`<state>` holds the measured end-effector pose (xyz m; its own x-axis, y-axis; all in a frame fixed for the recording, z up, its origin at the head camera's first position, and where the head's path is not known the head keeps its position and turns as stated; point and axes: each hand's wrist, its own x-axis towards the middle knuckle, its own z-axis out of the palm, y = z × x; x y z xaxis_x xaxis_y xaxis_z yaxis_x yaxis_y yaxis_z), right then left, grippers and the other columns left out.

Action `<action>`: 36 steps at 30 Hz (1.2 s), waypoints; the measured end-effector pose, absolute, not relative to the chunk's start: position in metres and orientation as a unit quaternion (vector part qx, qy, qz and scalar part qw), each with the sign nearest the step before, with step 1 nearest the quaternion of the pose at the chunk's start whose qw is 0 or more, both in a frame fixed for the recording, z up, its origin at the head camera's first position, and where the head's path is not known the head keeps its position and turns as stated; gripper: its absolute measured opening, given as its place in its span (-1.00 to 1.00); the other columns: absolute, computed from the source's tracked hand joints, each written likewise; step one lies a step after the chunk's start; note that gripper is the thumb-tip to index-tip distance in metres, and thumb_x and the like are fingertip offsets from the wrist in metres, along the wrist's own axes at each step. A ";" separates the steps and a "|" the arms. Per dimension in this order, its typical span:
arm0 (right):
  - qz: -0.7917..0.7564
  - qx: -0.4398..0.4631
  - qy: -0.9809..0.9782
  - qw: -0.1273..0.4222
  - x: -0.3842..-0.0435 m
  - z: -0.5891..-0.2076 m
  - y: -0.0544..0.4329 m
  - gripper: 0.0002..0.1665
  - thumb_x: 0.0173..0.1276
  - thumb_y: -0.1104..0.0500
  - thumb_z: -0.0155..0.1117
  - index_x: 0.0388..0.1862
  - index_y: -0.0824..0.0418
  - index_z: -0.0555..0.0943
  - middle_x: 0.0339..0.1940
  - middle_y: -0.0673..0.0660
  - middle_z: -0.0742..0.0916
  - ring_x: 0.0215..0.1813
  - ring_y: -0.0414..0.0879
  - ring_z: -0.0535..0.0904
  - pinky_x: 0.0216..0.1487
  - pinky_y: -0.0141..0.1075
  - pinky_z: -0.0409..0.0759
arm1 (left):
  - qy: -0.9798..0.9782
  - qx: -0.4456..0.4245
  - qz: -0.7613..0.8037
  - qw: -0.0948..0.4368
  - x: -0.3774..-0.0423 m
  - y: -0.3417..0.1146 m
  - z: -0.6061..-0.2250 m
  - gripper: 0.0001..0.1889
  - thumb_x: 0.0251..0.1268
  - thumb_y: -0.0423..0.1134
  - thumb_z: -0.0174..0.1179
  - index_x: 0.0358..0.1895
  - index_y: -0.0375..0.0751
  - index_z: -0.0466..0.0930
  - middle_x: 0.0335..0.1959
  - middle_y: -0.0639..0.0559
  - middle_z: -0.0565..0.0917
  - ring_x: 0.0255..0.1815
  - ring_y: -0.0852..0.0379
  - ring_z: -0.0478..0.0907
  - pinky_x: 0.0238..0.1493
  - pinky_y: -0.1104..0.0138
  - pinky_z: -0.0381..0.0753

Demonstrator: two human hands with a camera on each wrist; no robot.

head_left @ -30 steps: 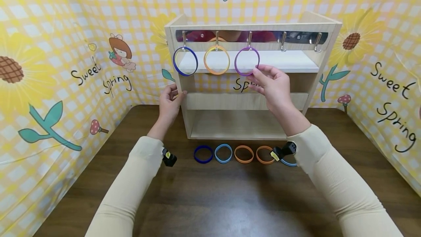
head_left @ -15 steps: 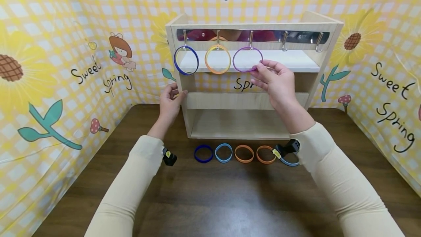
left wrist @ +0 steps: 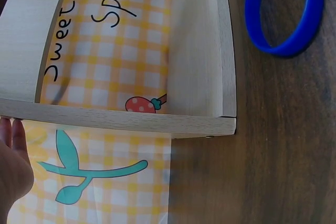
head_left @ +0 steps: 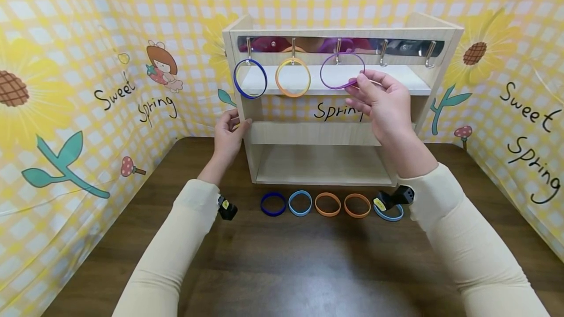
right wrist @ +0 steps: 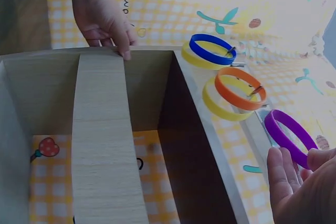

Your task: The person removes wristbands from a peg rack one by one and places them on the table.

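My right hand point(head_left: 389, 106) pinches a purple silicone wristband point(head_left: 323, 80) in front of the middle hook point(head_left: 338, 53). That hook's tip appears within the wristband's outline in the head view; whether they touch I cannot tell. The left hook carries a blue wristband point(right wrist: 212, 49) and a yellow one point(right wrist: 197, 59). On the second hang an orange wristband point(right wrist: 239, 95) and another yellow wristband point(right wrist: 218, 106). My left hand point(head_left: 228, 136) grips the left side panel of the wooden shelf point(head_left: 304, 133), thumb at its front edge.
On the table, before the shelf, lie a dark blue wristband point(head_left: 273, 215), a light blue one, two orange ones and another light blue wristband point(head_left: 389, 219), partly behind the right wrist camera. Two bare hooks stand at the right of the metal strip point(head_left: 367, 46). Patterned cloth surrounds the table.
My right hand has moved right and up with the purple wristband, which hung lower at the middle hook earlier. The left hand stays on the shelf's side.
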<state>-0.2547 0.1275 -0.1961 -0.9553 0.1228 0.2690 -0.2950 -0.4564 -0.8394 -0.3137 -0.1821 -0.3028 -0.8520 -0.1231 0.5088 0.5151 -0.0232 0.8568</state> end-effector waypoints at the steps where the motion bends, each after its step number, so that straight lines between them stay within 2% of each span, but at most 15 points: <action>1: 0.849 0.087 -0.507 0.124 -0.253 -0.196 0.129 -0.62 0.29 0.31 0.32 0.05 0.43 0.50 -0.23 0.22 0.71 -0.22 -0.03 0.73 -0.25 -0.24 0.67 | -0.661 -0.147 -0.699 0.227 -0.314 -0.182 -0.303 -0.62 0.25 -0.51 0.18 0.12 -0.58 0.41 -0.17 0.09 0.57 -0.12 0.20 0.56 -0.15 0.41 0.56; 10: 0.838 0.097 -0.524 0.113 -0.237 -0.203 0.148 -0.74 0.25 0.27 0.37 -0.12 0.35 0.59 -0.26 0.20 0.72 -0.26 -0.03 0.72 -0.25 -0.23 0.67 | -0.664 -0.139 -0.699 0.227 -0.313 -0.182 -0.302 -0.61 0.26 -0.48 0.19 0.12 -0.59 0.41 -0.20 0.10 0.60 -0.13 0.20 0.57 -0.15 0.40 0.57; 17: 0.816 0.102 -0.559 0.104 -0.227 -0.221 0.167 -0.70 0.24 0.23 0.38 -0.13 0.39 0.57 -0.28 0.17 0.75 -0.27 -0.06 0.73 -0.27 -0.23 0.67 | -0.663 -0.139 -0.699 0.228 -0.314 -0.182 -0.303 -0.63 0.26 -0.48 0.19 0.11 -0.56 0.42 -0.19 0.11 0.60 -0.11 0.19 0.56 -0.14 0.40 0.56; 29: 0.816 0.105 -0.565 0.056 -0.213 -0.257 0.198 -0.88 0.26 0.28 0.37 -0.23 0.28 0.67 -0.32 0.13 0.75 -0.27 -0.08 0.74 -0.28 -0.22 0.67 | -0.657 -0.144 -0.704 0.229 -0.314 -0.181 -0.304 -0.64 0.25 -0.50 0.20 0.10 -0.56 0.43 -0.18 0.10 0.60 -0.10 0.18 0.56 -0.13 0.38 0.57; 36: 0.804 0.092 -0.586 0.036 -0.213 -0.276 0.213 -0.92 0.30 0.28 0.33 -0.24 0.25 0.68 -0.33 0.13 0.76 -0.26 -0.10 0.73 -0.25 -0.23 0.67 | -0.656 -0.146 -0.704 0.228 -0.316 -0.182 -0.305 -0.64 0.26 -0.49 0.19 0.10 -0.54 0.43 -0.17 0.10 0.59 -0.10 0.19 0.56 -0.12 0.38 0.56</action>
